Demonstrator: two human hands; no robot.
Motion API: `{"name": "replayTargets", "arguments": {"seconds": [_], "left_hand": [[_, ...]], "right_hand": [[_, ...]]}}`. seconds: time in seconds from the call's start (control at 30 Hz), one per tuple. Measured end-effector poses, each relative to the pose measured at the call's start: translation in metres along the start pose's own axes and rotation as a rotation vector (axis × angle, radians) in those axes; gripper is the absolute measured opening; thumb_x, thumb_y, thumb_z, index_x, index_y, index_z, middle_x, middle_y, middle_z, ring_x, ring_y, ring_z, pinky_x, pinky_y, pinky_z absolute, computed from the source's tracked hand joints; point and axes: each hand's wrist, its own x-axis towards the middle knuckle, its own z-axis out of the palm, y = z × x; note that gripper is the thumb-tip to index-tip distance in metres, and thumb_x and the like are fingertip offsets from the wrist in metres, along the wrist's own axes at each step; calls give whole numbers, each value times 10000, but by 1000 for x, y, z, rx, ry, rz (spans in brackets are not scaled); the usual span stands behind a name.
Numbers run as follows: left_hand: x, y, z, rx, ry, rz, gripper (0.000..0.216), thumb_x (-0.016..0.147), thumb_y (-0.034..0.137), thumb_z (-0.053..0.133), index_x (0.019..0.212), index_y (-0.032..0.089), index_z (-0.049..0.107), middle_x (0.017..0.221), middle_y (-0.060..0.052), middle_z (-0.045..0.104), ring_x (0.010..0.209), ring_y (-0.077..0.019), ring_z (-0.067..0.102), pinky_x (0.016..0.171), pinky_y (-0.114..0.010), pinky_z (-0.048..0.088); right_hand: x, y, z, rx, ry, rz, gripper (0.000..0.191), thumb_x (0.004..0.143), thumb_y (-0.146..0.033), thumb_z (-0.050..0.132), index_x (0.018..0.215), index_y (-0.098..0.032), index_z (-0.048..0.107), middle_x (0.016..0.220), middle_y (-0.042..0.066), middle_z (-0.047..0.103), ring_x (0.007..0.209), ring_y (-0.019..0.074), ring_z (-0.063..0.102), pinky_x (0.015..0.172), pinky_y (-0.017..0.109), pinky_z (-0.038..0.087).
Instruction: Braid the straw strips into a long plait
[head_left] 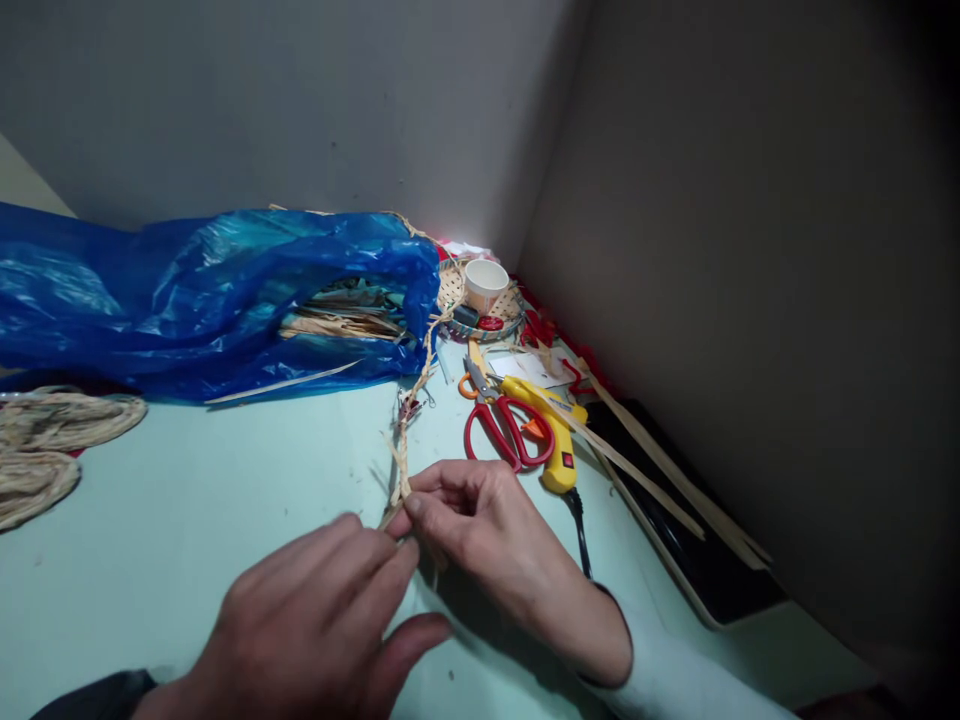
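A thin braided straw cord runs across the pale green table from the blue bag toward me. My right hand pinches its near end between thumb and fingers. My left hand meets it from the left, fingertips closed on the same end of the cord. The exact strands under the fingers are hidden.
A blue plastic bag with straw strips lies at the back left. Red-handled scissors and a yellow glue gun lie right of the cord. A white cup stands on a woven tray. Coiled rope sits at far left. Walls close the back and right.
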Motion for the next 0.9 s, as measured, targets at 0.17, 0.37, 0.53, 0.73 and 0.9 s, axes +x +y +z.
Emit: {"name": "replayTargets", "arguments": {"seconds": [0.17, 0.37, 0.53, 0.73, 0.9], "left_hand": [[41, -16, -7, -710, -203, -716, 218, 855, 422, 722, 970, 259, 631, 899, -23, 711, 818, -234, 678, 724, -324, 524], [50, -35, 9, -1338, -484, -879, 237, 863, 377, 714, 821, 153, 653, 683, 7, 612, 525, -80, 456, 506, -209, 365], [45, -34, 9, -1508, -460, -1023, 251, 814, 350, 784, 880, 157, 636, 671, -3, 654, 456, -23, 275, 439, -170, 191], [45, -30, 11, -1523, -455, -1090, 272, 813, 354, 771, 749, 151, 603, 618, 9, 641, 401, 6, 196, 390, -159, 124], [46, -27, 10, -1411, -437, -1068, 350, 769, 451, 791, 707, 151, 624, 571, 29, 594, 382, -2, 200, 375, -180, 88]], "right_hand": [[-1, -4, 0, -87, 44, 19, 178, 878, -76, 600, 763, -129, 725, 593, -21, 605, 572, 110, 530, 548, 204, 379], [-2, 0, -3, -145, -54, -46, 216, 950, -107, 518, 870, -135, 717, 740, 48, 738, 735, 167, 688, 682, 244, 477], [-4, 1, -5, -344, -54, -112, 189, 948, -120, 516, 875, -137, 690, 797, 61, 759, 749, 167, 675, 707, 258, 456], [-8, 3, -5, -530, -12, -133, 116, 941, -141, 535, 898, -154, 643, 788, 49, 727, 713, 166, 627, 645, 257, 411], [-10, 3, -4, -537, 8, -143, 60, 949, -136, 527, 973, -168, 571, 878, 68, 724, 806, 197, 637, 717, 283, 439]]}}
